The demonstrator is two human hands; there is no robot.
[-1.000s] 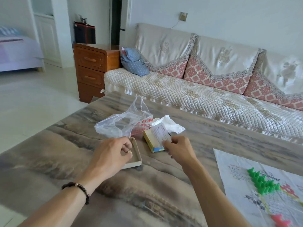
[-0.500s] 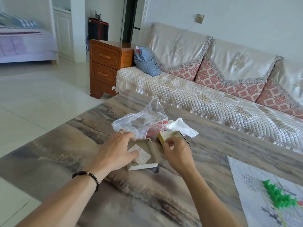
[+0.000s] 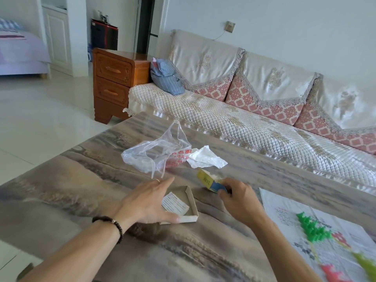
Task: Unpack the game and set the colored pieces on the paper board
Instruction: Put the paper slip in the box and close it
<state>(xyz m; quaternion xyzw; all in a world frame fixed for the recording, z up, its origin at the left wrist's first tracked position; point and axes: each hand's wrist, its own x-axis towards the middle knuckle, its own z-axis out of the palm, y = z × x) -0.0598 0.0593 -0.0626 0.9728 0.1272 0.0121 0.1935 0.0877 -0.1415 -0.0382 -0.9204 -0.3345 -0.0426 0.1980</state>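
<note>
The right hand (image 3: 240, 197) grips the box (image 3: 211, 181), which juts up-left beyond its fingers. The left hand (image 3: 148, 202), fingers spread flat, rests beside the tray (image 3: 190, 202); the paper board (image 3: 284, 210) lies right.

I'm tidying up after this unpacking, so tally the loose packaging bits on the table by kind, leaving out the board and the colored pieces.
Clear plastic bag: 1
Crumpled white wrapper: 1
Open cardboard tray: 1
Printed slip in the tray: 1
Yellow and blue box, gripped by the right hand: 1
Total: 5
</note>
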